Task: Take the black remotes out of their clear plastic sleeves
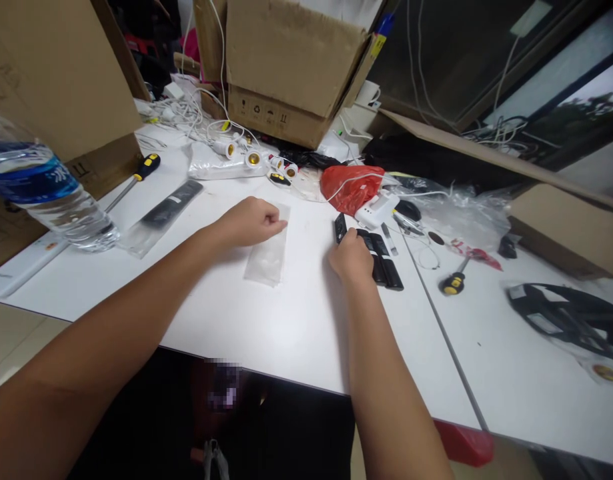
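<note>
My left hand is closed over the upper part of a clear plastic sleeve lying on the white table; its fingertips pinch at the sleeve's top. To the right, my right hand has its fingers wrapped round a black remote-like bar, whose upper end sticks out. Against that hand lie more black bars side by side. Another dark bar in a clear sleeve rests left of my left hand.
A water bottle and a screwdriver are at left. Cardboard boxes stand behind cables, bulb sockets and a red bag. Rightward lie a second screwdriver and a black reel.
</note>
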The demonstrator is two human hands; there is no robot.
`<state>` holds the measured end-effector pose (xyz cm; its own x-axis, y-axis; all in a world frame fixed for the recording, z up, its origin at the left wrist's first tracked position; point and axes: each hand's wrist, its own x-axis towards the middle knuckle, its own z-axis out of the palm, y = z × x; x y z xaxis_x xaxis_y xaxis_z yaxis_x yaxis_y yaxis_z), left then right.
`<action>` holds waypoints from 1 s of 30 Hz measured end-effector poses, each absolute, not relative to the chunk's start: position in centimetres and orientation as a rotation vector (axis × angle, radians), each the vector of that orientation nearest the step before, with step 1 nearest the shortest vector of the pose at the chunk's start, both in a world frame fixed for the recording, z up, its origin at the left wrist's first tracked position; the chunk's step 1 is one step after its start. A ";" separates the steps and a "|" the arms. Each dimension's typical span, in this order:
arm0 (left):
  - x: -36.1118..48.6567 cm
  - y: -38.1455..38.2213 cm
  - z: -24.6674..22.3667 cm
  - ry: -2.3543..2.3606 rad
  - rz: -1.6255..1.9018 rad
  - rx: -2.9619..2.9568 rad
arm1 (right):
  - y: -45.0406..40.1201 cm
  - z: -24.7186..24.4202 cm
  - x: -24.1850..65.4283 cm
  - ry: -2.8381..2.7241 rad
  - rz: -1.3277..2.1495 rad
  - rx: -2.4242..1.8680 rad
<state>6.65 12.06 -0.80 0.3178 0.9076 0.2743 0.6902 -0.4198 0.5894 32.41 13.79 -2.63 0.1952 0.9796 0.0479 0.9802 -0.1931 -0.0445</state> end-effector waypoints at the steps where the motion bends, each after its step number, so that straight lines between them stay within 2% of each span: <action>1: 6.5 11.7 -0.2 1.332 0.677 2.184 | 13.9 -2.7 32.5 -1.952 -0.013 -2.363; 4: 5.9 10.4 1.1 1.101 0.223 2.093 | 14.0 -2.9 32.6 -1.963 -0.013 -2.321; 6: 5.6 9.9 1.5 1.082 0.129 2.104 | 13.9 -3.0 32.7 -1.956 -0.019 -2.308; 16: 6.6 10.1 0.0 1.152 0.087 2.156 | 13.8 -3.0 32.6 -1.920 -0.021 -2.303; 23: 7.1 10.8 -0.8 1.216 0.352 2.248 | 14.5 -3.2 32.6 -1.783 0.107 -2.189; 25: 7.1 11.4 -1.5 1.214 0.500 2.306 | 14.8 -3.1 32.6 -1.646 0.358 -2.035; 30: 7.1 12.4 -2.9 1.249 0.859 2.325 | 14.1 -2.0 33.0 -1.319 1.493 -1.365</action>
